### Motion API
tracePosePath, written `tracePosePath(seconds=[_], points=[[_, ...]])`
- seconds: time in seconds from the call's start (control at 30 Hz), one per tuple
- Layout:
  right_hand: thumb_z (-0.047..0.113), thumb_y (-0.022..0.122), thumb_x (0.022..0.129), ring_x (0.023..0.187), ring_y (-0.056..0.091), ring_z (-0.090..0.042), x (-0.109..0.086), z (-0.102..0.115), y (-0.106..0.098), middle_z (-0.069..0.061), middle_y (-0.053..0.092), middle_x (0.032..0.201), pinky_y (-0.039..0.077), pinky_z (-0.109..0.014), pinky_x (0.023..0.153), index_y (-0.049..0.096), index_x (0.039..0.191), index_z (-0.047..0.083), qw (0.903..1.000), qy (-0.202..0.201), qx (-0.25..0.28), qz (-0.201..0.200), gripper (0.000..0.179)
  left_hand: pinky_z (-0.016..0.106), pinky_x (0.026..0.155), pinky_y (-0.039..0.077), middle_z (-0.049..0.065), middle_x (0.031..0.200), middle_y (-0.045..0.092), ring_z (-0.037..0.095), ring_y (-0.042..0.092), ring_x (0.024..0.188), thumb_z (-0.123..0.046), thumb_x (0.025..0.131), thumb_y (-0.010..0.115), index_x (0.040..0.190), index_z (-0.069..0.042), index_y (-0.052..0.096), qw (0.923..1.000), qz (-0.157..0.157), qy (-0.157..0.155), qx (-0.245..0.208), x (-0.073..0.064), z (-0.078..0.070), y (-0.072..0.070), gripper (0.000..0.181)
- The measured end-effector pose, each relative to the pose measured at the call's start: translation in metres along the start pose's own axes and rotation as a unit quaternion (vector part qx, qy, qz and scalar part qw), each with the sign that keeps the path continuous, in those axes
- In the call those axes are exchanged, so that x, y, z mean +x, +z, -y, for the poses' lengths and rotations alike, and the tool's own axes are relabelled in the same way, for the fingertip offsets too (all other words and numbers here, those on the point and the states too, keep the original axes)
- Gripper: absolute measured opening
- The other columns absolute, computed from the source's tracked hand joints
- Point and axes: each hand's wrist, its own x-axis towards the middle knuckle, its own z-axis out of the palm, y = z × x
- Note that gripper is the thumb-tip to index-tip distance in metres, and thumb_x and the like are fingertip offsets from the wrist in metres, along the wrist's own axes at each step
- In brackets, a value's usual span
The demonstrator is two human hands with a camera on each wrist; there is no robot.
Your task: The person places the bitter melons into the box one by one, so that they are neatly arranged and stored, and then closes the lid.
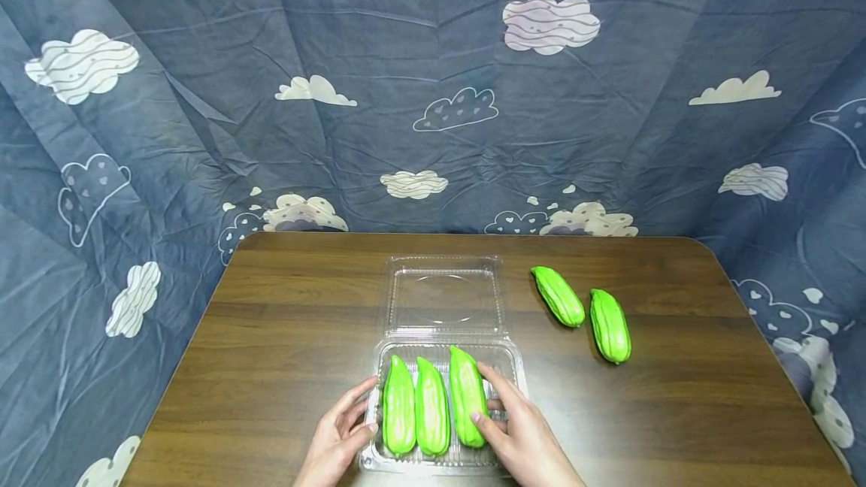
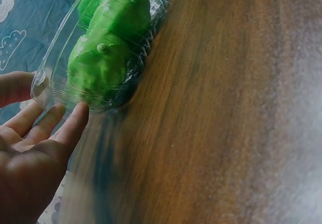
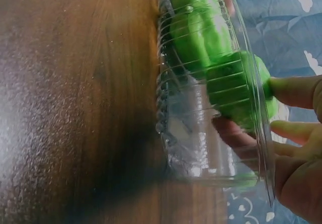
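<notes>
"Where's that gourd (image 1: pixel 467 400)?"
"In the clear box (image 1: pixel 419 465), short of the desk's (image 1: pixel 683 412) far edge, right hand's (image 1: pixel 524 427) fingers round it."
"Left hand (image 1: pixel 338 427)?"
"Fingers holding the box; I'd seat the gourd beside its neighbour (image 1: pixel 433 408)."

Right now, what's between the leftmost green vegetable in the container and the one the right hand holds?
Another green vegetable lies between the leftmost one and the held one, as the head view shows.
</notes>
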Motion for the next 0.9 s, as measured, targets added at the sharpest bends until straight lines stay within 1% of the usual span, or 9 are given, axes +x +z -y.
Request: tracePosePath(seconds=[0.1,0.2,0.37,0.43,0.53,0.67,0.83,0.9], points=[[0.008,0.072,0.087,0.096,0.067,-0.023,0.001,0.0,0.001,-0.014,0.055,0.137,0.057,-0.033,0.079,0.046,0.145,0.007,0.9987,-0.009,-0.05,-0.009,0.063,0.029,0.096,0.049,0.03,0.147,0.038,0.017,0.055,0.121,0.015,0.082,0.056,0.143,0.008,0.04,1.0,0.002,0.0,-0.002,0.0,0.001,0.0,0.064],[0.011,0.073,0.087,0.096,0.066,-0.018,0.003,0.002,0.003,-0.009,0.056,0.136,0.055,-0.039,0.084,0.048,0.143,0.007,0.9958,-0.007,-0.088,-0.021,0.061,0.029,0.095,0.049,0.032,0.145,0.039,0.017,0.056,0.12,0.015,0.082,0.056,0.144,0.008,0.039,1.0,0.004,0.0,-0.005,0.0,0.001,0.0,0.064],[0.011,0.074,0.085,0.098,0.063,-0.017,0.005,0.005,0.005,-0.007,0.059,0.132,0.053,-0.042,0.087,0.051,0.14,0.005,0.9927,0.004,-0.117,-0.028,0.06,0.028,0.094,0.05,0.035,0.141,0.041,0.016,0.057,0.118,0.015,0.082,0.056,0.144,0.009,0.038,0.9999,0.007,0.0,-0.008,0.0,0.001,0.0,0.064],[0.011,0.075,0.084,0.097,0.063,-0.017,0.006,0.006,0.006,-0.008,0.06,0.13,0.053,-0.042,0.086,0.052,0.139,0.005,0.992,0.002,-0.123,-0.027,0.06,0.028,0.095,0.049,0.034,0.142,0.041,0.016,0.056,0.119,0.015,0.082,0.056,0.144,0.009,0.039,0.9999,0.007,0.001,-0.008,0.0,0.002,0.0,0.064],[0.011,0.075,0.084,0.095,0.064,-0.017,0.007,0.006,0.006,-0.01,0.06,0.131,0.053,-0.042,0.085,0.051,0.14,0.006,0.9924,0.008,-0.122,-0.019,0.06,0.027,0.095,0.049,0.033,0.144,0.04,0.017,0.056,0.12,0.015,0.082,0.056,0.144,0.008,0.039,0.9999,0.008,0.001,-0.008,-0.001,0.002,0.0,0.064],[0.007,0.073,0.085,0.095,0.067,-0.019,0.009,0.004,0.007,-0.016,0.057,0.134,0.054,-0.042,0.085,0.049,0.141,0.006,0.9947,0.018,-0.1,0.009,0.062,0.028,0.095,0.049,0.033,0.143,0.041,0.017,0.056,0.119,0.015,0.082,0.056,0.144,0.008,0.039,0.9999,0.008,0.001,-0.01,-0.001,0.001,-0.001,0.064],[0.002,0.072,0.084,0.094,0.068,-0.024,0.014,0.0,0.005,-0.022,0.055,0.134,0.056,-0.039,0.081,0.047,0.142,0.003,0.997,0.007,-0.065,0.042,0.063,0.028,0.095,0.049,0.034,0.142,0.041,0.015,0.057,0.118,0.014,0.082,0.056,0.144,0.009,0.038,0.9999,0.009,0.002,-0.012,0.0,0.002,-0.001,0.065],[0.002,0.072,0.084,0.095,0.067,-0.026,0.016,0.001,0.003,-0.023,0.053,0.136,0.056,-0.041,0.081,0.046,0.143,0.003,0.9968,0.005,-0.057,0.056,0.065,0.028,0.094,0.05,0.035,0.141,0.041,0.016,0.057,0.117,0.014,0.082,0.056,0.144,0.01,0.038,0.9999,0.01,0.001,-0.013,0.0,0.002,-0.001,0.065]])
